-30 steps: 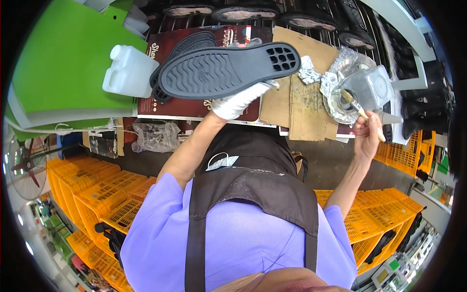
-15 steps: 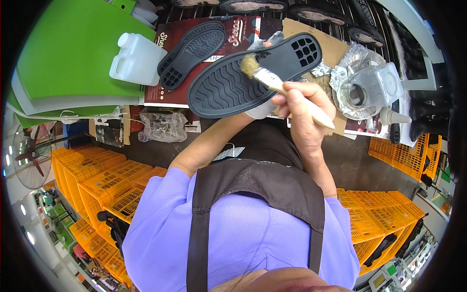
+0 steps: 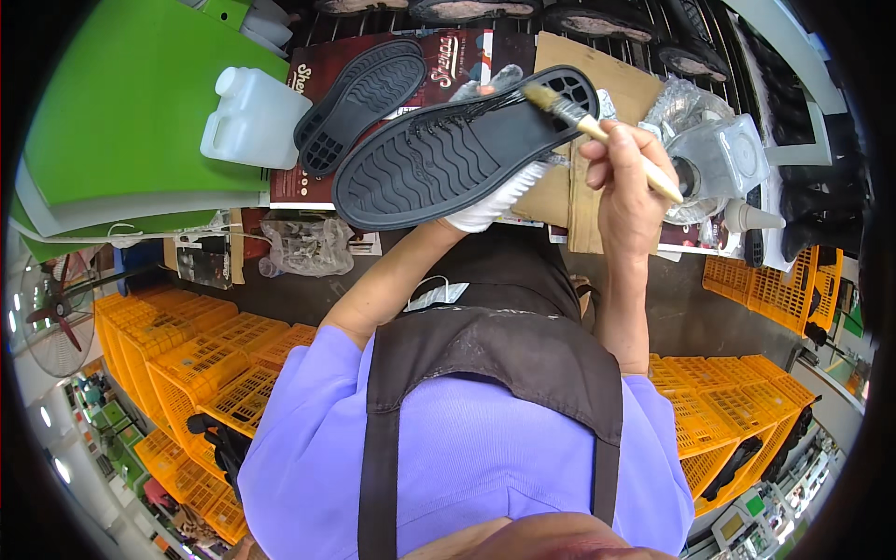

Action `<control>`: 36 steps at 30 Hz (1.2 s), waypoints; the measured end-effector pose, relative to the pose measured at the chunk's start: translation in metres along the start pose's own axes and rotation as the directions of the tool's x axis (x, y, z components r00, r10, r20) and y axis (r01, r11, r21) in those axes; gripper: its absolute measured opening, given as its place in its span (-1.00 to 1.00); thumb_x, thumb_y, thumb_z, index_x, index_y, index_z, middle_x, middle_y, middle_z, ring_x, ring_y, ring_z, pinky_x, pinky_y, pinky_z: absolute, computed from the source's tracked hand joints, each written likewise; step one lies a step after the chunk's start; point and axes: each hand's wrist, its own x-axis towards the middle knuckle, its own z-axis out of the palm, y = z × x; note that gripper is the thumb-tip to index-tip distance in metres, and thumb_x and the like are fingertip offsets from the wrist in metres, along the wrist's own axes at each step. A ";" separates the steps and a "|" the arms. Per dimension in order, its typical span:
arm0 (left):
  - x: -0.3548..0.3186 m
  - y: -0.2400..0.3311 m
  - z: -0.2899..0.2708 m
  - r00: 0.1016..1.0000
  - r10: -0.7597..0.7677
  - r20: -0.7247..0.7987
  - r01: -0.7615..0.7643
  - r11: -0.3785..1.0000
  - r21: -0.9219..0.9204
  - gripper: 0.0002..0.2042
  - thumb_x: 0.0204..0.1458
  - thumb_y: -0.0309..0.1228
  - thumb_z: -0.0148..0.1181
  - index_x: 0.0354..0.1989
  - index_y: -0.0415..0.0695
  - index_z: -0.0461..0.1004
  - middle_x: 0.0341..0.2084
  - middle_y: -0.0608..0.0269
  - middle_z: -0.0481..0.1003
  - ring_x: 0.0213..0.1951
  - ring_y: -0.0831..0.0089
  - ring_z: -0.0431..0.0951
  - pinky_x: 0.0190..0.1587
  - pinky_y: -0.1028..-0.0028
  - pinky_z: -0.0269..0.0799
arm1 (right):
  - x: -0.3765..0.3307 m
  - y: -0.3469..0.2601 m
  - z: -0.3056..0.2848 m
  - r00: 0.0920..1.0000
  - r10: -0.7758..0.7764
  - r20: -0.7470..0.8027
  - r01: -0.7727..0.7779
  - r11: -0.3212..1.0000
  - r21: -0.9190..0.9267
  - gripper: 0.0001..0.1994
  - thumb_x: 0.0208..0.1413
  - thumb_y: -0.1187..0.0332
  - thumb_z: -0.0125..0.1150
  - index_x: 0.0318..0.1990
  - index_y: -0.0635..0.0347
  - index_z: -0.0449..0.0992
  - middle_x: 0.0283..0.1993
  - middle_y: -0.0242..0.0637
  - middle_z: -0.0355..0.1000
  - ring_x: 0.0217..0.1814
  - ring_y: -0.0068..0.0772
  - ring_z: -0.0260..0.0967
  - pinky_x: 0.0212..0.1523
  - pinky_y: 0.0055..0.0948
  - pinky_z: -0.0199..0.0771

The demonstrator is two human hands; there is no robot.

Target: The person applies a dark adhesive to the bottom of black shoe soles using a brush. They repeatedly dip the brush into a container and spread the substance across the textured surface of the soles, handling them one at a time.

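Observation:
My left hand (image 3: 499, 198), in a white glove, holds a black shoe sole (image 3: 439, 168) from beneath, tread side up; most of its fingers are hidden under the sole. My right hand (image 3: 627, 177) is bare and closed around the wooden handle of a paintbrush (image 3: 590, 126). The brush's bristles meet the sole near its heel end, by the far edge. A dark, glossy wet streak runs along that far edge. Behind and left of it, a second black sole (image 3: 369, 93) rests on a dark red printed box (image 3: 317, 56).
A white plastic jug (image 3: 252, 121) stands at the left by a green panel (image 3: 140, 103). At the right are cardboard (image 3: 555, 201), a clear tilted container (image 3: 723, 154) and a nozzle cap (image 3: 754, 219). Shoes line a rack (image 3: 597, 23) behind. Orange crates (image 3: 201, 350) flank me.
The brush in my right hand has moved right along the sole toward the heel. The sole has shifted slightly left, and the wet streak along its far edge looks longer.

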 end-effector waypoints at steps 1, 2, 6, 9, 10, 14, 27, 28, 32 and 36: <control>0.000 0.006 -0.002 1.000 -0.026 -0.015 0.025 0.997 -0.073 -0.53 0.03 -0.22 0.14 0.14 0.00 0.26 0.07 0.32 0.31 0.18 0.34 0.17 0.27 0.25 -0.09 | 0.002 0.001 -0.001 1.000 -0.013 -0.027 0.012 1.000 -0.017 -0.85 0.10 0.42 0.10 -0.31 0.36 0.47 -0.49 -0.23 0.48 -0.62 -0.70 0.26 -0.59 -0.70 0.27; 0.000 0.007 -0.002 0.999 -0.003 -0.040 0.000 0.997 -0.075 -0.53 0.00 -0.28 0.17 0.12 -0.03 0.26 0.05 0.30 0.33 0.12 0.36 0.22 0.24 0.28 -0.03 | 0.004 0.003 -0.002 0.998 -0.026 -0.053 0.024 0.999 -0.035 -0.85 0.10 0.42 0.09 -0.31 0.36 0.47 -0.50 -0.22 0.48 -0.62 -0.70 0.26 -0.59 -0.70 0.27; -0.002 -0.004 -0.001 0.998 0.047 -0.041 -0.047 0.999 -0.013 -0.49 0.02 -0.27 0.15 0.15 -0.09 0.19 0.10 0.27 0.26 0.14 0.37 0.21 0.25 0.29 -0.06 | -0.002 0.006 0.004 0.996 -0.067 -0.055 0.061 0.993 -0.100 -0.85 0.10 0.42 0.09 -0.31 0.37 0.47 -0.49 -0.22 0.48 -0.62 -0.69 0.27 -0.58 -0.71 0.27; -0.001 -0.017 0.002 0.994 0.103 -0.020 -0.102 0.994 0.027 -0.44 0.03 -0.26 0.15 0.18 -0.14 0.12 0.09 0.27 0.27 0.14 0.40 0.21 0.26 0.31 -0.06 | -0.015 0.007 0.018 1.000 -0.014 0.024 0.015 0.999 -0.028 -0.86 0.11 0.44 0.08 -0.31 0.38 0.46 -0.49 -0.21 0.48 -0.62 -0.70 0.27 -0.58 -0.71 0.29; -0.002 -0.014 0.002 0.997 0.058 -0.045 -0.066 0.979 -0.194 -0.44 0.02 -0.27 0.16 0.17 -0.15 0.11 0.07 0.27 0.28 0.12 0.41 0.24 0.25 0.33 -0.03 | -0.019 0.009 0.022 0.999 0.002 0.050 -0.002 1.000 0.001 -0.86 0.11 0.44 0.08 -0.31 0.38 0.46 -0.49 -0.21 0.48 -0.62 -0.70 0.27 -0.58 -0.71 0.30; -0.003 -0.016 0.010 0.992 -0.098 -0.084 0.024 0.776 -0.630 -0.49 0.04 -0.31 0.12 0.13 -0.15 0.09 -0.04 0.24 0.31 -0.01 0.50 0.34 0.15 0.44 0.18 | -0.031 0.004 0.041 0.986 0.106 0.129 -0.116 0.991 0.069 -0.86 0.10 0.44 0.09 -0.31 0.38 0.46 -0.48 -0.22 0.48 -0.62 -0.71 0.27 -0.57 -0.71 0.31; -0.031 -0.019 0.014 0.960 -0.053 0.273 0.270 -0.063 -0.961 -0.86 0.04 -0.32 0.08 -0.47 -0.06 0.30 -0.55 0.43 0.35 -0.44 0.68 0.38 -0.35 0.62 0.26 | -0.046 0.001 0.072 0.915 0.169 0.366 -0.210 0.975 0.076 -0.87 0.09 0.45 0.11 -0.32 0.37 0.46 -0.48 -0.26 0.50 -0.58 -0.74 0.30 -0.52 -0.72 0.33; -0.032 -0.019 0.015 0.964 -0.058 0.261 0.259 -0.034 -0.965 -0.85 0.03 -0.33 0.09 -0.50 -0.05 0.30 -0.57 0.44 0.35 -0.46 0.69 0.37 -0.38 0.63 0.26 | -0.046 0.001 0.072 0.913 0.161 0.375 -0.201 0.977 0.070 -0.88 0.09 0.45 0.11 -0.32 0.37 0.46 -0.47 -0.26 0.50 -0.58 -0.74 0.30 -0.52 -0.72 0.32; -0.037 -0.018 0.008 0.977 -0.083 0.194 0.208 0.211 -0.955 -0.78 -0.01 -0.35 0.13 -0.65 -0.03 0.31 -0.69 0.49 0.33 -0.54 0.72 0.37 -0.47 0.65 0.25 | -0.042 -0.001 0.069 0.913 0.147 0.381 -0.199 0.975 0.101 -0.88 0.09 0.46 0.10 -0.30 0.37 0.46 -0.47 -0.25 0.50 -0.57 -0.74 0.30 -0.52 -0.71 0.32; -0.024 -0.007 -0.018 0.970 -0.046 0.240 0.206 0.681 -0.702 -0.81 -0.11 -0.37 0.22 -0.61 -0.04 0.32 -0.72 0.50 0.32 -0.61 0.65 0.34 -0.47 0.61 0.28 | -0.034 -0.006 0.063 0.926 0.115 0.360 -0.173 0.976 0.133 -0.88 0.09 0.47 0.10 -0.29 0.38 0.46 -0.47 -0.22 0.49 -0.57 -0.72 0.29 -0.51 -0.71 0.32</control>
